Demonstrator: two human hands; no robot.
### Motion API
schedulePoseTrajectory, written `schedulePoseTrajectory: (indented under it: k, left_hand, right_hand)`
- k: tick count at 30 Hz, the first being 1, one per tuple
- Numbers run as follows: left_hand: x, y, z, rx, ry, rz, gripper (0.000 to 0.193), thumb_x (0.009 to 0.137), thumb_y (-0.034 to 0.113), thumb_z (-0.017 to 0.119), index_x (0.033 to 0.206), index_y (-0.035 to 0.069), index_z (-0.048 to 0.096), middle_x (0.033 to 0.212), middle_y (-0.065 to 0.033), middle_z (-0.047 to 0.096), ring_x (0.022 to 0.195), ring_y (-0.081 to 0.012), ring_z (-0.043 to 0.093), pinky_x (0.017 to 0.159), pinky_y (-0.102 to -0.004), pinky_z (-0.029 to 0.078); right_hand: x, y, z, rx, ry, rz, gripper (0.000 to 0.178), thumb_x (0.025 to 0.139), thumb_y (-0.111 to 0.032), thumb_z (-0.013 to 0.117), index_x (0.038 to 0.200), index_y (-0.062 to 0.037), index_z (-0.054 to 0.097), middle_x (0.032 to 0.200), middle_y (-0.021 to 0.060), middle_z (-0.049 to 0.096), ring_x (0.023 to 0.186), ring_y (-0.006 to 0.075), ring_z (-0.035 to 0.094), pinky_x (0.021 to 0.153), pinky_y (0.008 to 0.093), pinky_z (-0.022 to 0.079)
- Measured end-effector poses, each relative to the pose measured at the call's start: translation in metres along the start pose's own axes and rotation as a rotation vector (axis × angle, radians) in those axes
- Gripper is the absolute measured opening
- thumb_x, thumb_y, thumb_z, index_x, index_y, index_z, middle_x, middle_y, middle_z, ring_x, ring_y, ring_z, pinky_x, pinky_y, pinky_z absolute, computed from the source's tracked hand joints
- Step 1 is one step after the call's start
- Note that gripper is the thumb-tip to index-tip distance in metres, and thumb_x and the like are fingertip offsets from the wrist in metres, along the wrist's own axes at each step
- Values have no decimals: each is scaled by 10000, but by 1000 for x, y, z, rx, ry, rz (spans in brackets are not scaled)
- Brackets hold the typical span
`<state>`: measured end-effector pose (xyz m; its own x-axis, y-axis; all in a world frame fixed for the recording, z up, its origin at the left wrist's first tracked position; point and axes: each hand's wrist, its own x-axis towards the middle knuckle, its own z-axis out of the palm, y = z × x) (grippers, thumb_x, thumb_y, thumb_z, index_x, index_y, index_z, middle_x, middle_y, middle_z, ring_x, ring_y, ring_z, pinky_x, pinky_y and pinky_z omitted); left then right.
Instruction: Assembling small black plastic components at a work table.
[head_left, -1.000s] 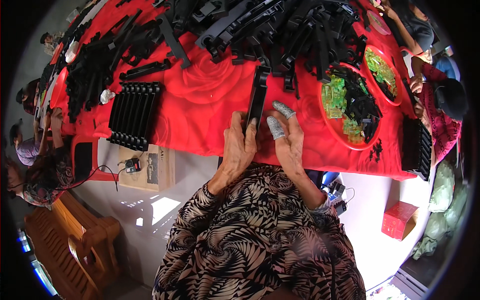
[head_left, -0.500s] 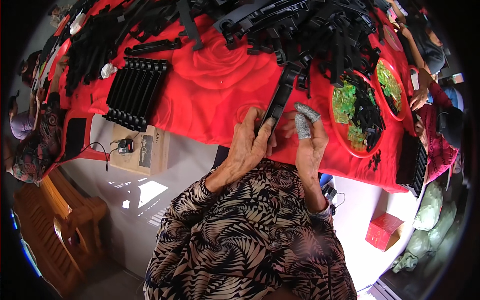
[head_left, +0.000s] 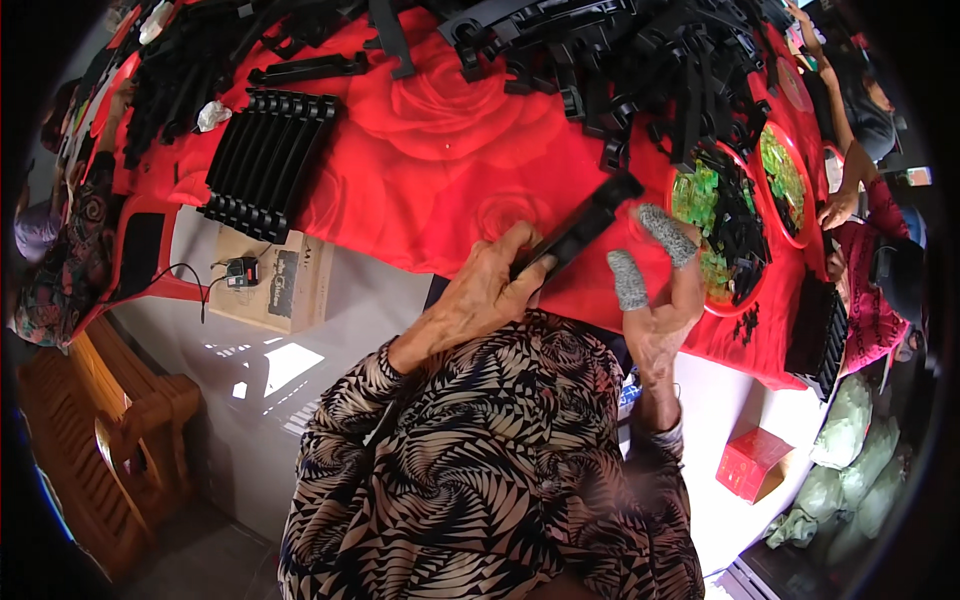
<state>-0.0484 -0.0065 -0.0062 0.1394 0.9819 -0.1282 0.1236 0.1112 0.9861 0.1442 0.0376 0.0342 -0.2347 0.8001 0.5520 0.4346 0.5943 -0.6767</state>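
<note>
My left hand (head_left: 488,285) is closed round the lower end of a long black plastic part (head_left: 585,225), with its thumb on top. The part slants up to the right above the red cloth. Just right of it, my right hand (head_left: 662,300) holds nothing that I can see. Its fingers are apart, and two of them wear grey fabric finger covers. Past that hand stands a red-rimmed bowl (head_left: 738,303) with clear yellow-green pieces (head_left: 695,197) and small black pieces (head_left: 737,228).
A neat row of similar black parts (head_left: 270,165) lies at the left table edge. Heaped black parts (head_left: 610,60) cover the far side. A second red bowl (head_left: 808,235) is at the right, near a co-worker's hand (head_left: 835,212). Below the cloth are a cardboard box (head_left: 300,285) and a wooden chair (head_left: 130,430).
The black part in my left hand has tilted further right. My right hand has shifted right, away from it, with its covered fingers spread wider.
</note>
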Motion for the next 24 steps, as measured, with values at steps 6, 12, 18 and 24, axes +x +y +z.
schedulePoseTrajectory:
  k: [6,12,18,24]
  left_hand:
    - [-8,-7,-25,185,-245,6,285,988,293,540,1026,14,497,586,-105,547,526,-245,579,531,-381,440]
    - [-16,-10,-34,267,-440,-44,205,986,248,557,1011,46,536,585,-58,520,514,-162,531,505,-364,397]
    - [-21,-9,-32,266,-428,-29,221,976,254,565,989,34,547,517,-77,440,443,-210,452,481,-388,363]
    - [-22,-10,-23,301,-460,-27,242,988,255,544,1000,13,535,497,-111,428,426,-271,439,470,-408,368]
  right_hand:
    - [37,-8,-20,-298,-649,-255,470,709,-86,739,1149,8,605,1164,159,599,1164,355,523,985,447,413]
    - [38,15,-13,-49,-1137,-122,396,691,21,622,1085,27,586,1006,178,604,956,375,595,840,436,474]
    - [42,12,-4,-22,-1286,1,289,668,23,531,957,27,530,813,203,565,804,395,582,727,483,441]
    - [38,7,0,-69,-1290,120,174,670,11,531,842,38,522,620,206,498,627,396,557,633,499,422]
